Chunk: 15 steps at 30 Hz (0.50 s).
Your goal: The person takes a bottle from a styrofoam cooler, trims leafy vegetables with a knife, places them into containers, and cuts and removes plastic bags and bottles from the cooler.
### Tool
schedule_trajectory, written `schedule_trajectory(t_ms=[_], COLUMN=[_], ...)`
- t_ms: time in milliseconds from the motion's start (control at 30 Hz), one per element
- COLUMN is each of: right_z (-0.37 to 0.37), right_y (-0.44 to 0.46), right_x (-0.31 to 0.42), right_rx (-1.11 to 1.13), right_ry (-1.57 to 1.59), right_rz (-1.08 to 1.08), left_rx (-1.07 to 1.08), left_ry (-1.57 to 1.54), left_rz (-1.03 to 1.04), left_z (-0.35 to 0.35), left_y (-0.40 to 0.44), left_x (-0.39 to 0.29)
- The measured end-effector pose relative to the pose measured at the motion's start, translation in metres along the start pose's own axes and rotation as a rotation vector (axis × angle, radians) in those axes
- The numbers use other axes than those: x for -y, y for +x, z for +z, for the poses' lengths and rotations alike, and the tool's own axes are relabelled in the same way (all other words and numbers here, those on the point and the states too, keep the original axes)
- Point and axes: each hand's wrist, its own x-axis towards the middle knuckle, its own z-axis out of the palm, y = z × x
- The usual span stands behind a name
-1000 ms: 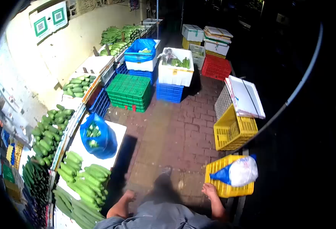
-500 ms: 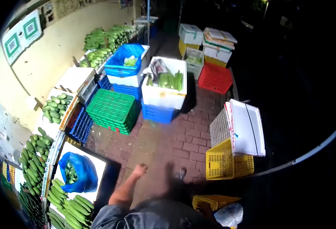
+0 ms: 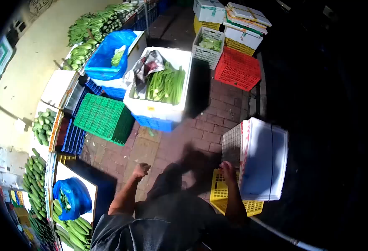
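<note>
Green crate (image 3: 101, 115) at 11 o'clock and white box (image 3: 165, 112) at 12 stand in the walkway, box holding greens (image 3: 167, 87) beside crumpled wrap (image 3: 147, 69), red crate (image 3: 236, 69) at 1, left hand (image 3: 141, 171) loosely half-open, right hand (image 3: 228, 172) by yellow crate (image 3: 219, 190) at 2, grip can't tell.

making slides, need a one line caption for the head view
Left hand over brick paving, right hand near a yellow crate, green vegetables in a white box ahead.
</note>
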Motion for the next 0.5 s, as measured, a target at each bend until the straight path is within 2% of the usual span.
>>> schedule_trajectory(t_ms=[100, 133, 233, 267, 300, 333, 367, 433, 467, 500], right_z=[-0.007, -0.014, -0.054, -0.084, -0.071, -0.059, -0.063, -0.069, -0.075, -0.079], right_y=[0.072, 0.099, 0.163, 0.18, 0.193, 0.205, 0.219, 0.267, 0.299, 0.328], right_x=[0.018, 0.022, -0.051, -0.076, -0.022, 0.035, 0.051, 0.082, 0.084, 0.087], right_rx=[0.074, 0.107, 0.165, 0.267, 0.22, 0.169, 0.13, 0.062, 0.022, 0.026], right_ry=[-0.032, -0.167, 0.149, -0.166, -0.184, -0.195, -0.054, 0.238, 0.233, 0.176], right_rz=[0.044, 0.256, 0.178, 0.037, 0.207, 0.377, 0.376, 0.365, 0.401, 0.399], left_rx=[0.016, 0.08, 0.014, -0.009, -0.07, -0.032, 0.005, 0.002, -0.037, -0.066], left_ry=[-0.079, -0.032, -0.157, -0.207, -0.188, -0.214, -0.232, -0.076, 0.174, 0.159], left_rz=[-0.205, -0.125, -0.114, -0.133, 0.04, 0.037, 0.028, 0.263, 0.284, 0.269], left_z=[0.021, 0.022, 0.033, 0.042, 0.047, 0.046, 0.045, 0.043, 0.036, 0.033], left_y=[0.072, 0.106, 0.223, 0.246, 0.279, 0.307, 0.329, 0.374, 0.386, 0.4], left_x=[-0.116, -0.129, -0.181, -0.193, -0.203, -0.229, -0.255, -0.299, -0.345, -0.379])
